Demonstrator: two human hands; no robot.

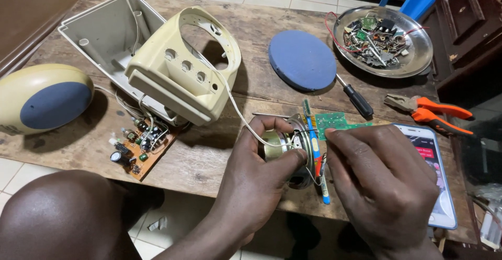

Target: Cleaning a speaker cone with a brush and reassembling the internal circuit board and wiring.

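Near the table's front edge: left hand (256,179) gripping speaker driver (286,147), right hand (384,184) pinching small green circuit board (334,120) beside it; apparently mid wire-work, calling next for steady fingers

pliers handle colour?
Orange, with dark jaws: the pliers lie on the table's right side, clearest in the head view.

Both hands (319,179) grip a speaker driver (290,147)
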